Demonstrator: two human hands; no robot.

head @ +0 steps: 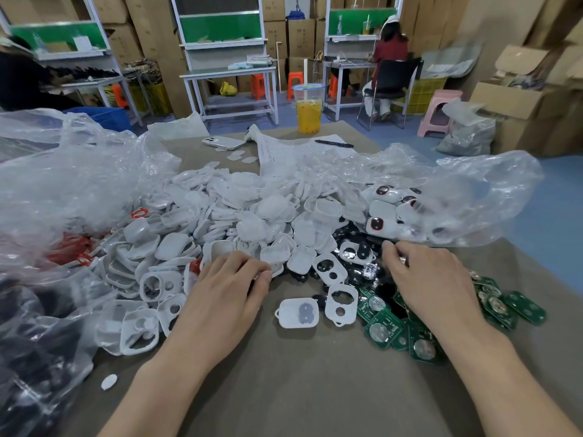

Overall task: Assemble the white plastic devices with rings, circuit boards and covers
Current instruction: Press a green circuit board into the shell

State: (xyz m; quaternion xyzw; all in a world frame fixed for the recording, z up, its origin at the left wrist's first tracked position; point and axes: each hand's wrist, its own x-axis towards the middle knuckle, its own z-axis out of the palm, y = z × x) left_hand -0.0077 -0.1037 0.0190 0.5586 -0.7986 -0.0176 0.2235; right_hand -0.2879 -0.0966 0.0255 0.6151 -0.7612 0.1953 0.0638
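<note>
A big heap of white plastic shells and covers fills the middle of the table. Black button pieces lie at its right edge, and green circuit boards are piled below them. Red rings show through a bag at the left. One white shell and a two-hole cover lie apart in front. My left hand rests at the heap's edge, its thumb pressed to curled fingers on something small and dark, mostly hidden. My right hand reaches into the black pieces with its fingertips curled down; what they hold is hidden.
Crumpled clear bags lie at the left and right; the right one holds finished white devices. A phone, papers with a pen and a cup of yellow drink stand at the far edge. People sit at benches behind.
</note>
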